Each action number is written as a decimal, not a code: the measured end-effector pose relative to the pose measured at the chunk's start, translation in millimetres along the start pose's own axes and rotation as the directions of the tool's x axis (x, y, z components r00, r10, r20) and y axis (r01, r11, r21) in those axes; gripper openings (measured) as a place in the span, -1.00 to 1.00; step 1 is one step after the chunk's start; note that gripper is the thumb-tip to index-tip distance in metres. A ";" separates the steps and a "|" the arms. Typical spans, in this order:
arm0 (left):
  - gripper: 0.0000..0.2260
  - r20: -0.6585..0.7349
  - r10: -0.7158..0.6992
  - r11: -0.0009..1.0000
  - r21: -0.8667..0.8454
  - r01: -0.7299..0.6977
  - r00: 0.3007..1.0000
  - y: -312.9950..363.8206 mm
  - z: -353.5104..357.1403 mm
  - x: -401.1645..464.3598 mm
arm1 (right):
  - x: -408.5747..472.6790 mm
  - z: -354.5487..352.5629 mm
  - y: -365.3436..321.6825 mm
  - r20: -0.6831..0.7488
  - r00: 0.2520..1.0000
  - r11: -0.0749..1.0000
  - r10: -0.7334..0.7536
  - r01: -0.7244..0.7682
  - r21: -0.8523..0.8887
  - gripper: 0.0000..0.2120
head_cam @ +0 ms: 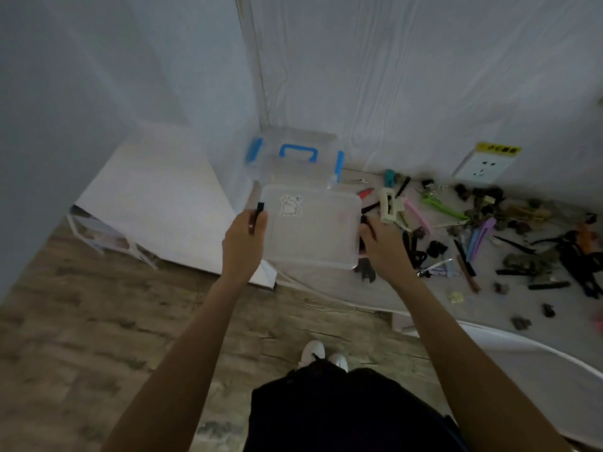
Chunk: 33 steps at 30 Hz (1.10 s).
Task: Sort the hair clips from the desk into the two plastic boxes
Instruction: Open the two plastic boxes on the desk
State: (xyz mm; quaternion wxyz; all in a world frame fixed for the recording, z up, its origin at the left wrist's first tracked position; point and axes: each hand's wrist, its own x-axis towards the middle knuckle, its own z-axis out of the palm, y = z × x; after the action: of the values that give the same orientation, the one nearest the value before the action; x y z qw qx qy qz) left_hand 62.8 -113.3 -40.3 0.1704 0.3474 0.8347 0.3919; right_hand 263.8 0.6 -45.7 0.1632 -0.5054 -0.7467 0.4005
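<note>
Both bare forearms reach forward and slightly inward from the bottom of the view, elbows low, wrists nearly straight. The left hand grips the left short edge of a clear rectangular plastic box with black side latches, its fingers curled round that edge by the black latch. The right hand holds the opposite short edge in the same way, fingers wrapped under the rim next to the other black latch. The box sits level between the two hands above the left end of the pale grey desk; whether it touches the desktop cannot be told. A small sticker shows on its lid.

Just behind it, in the corner against the white wall, stands a second clear plastic box with a blue handle and blue side clasps.

To the right, the scattered hair clips lie spread across the desk: a cream claw clip nearest the right hand, then pink, green, purple, black and brownish ones farther out. A white wall socket with a yellow label sits on the wall above them. Below, wood-patterned floor and white shoes are visible.
</note>
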 end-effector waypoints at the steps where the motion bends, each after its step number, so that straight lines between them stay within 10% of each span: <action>1: -0.72 0.000 -0.040 0.999 0.002 0.040 0.999 -8.8 1.9 -4.1 | -1.8 5.0 4.9 0.039 0.999 1.000 0.029 -0.029 0.006 -0.79; 7: -0.69 0.083 -0.105 0.992 0.084 0.098 0.991 -34.4 9.8 -5.9 | -12.8 25.8 18.2 0.227 0.969 0.993 0.102 -0.112 0.032 -0.47; 14: -0.65 0.243 -0.188 0.982 0.065 0.178 0.952 -44.8 14.3 14.0 | 1.9 35.9 11.6 0.441 0.867 0.728 -0.231 0.455 -0.513 -0.02; 28: -0.74 0.250 -0.442 0.840 -0.223 0.495 0.862 -64.9 16.8 26.7 | 27.0 21.2 -7.8 0.512 0.842 0.978 -0.170 0.207 -0.016 -0.18; 31: -0.64 0.092 -0.340 0.936 -0.065 0.346 0.936 -65.6 15.8 23.2 | 26.8 -9.0 -9.1 0.504 0.850 0.984 -0.153 0.082 0.159 -0.30; 33: -0.55 -0.058 0.051 0.994 0.100 -0.045 0.997 -56.4 14.8 11.6 | 26.1 -27.9 3.6 0.410 0.897 0.986 -0.164 0.159 0.046 -0.23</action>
State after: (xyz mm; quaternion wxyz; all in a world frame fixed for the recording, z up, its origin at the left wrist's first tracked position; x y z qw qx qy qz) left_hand 37.8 -122.6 -93.4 0.1181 0.3632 0.8492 0.3646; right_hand 272.8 36.4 -35.2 0.0372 -0.3449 -0.8014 0.4873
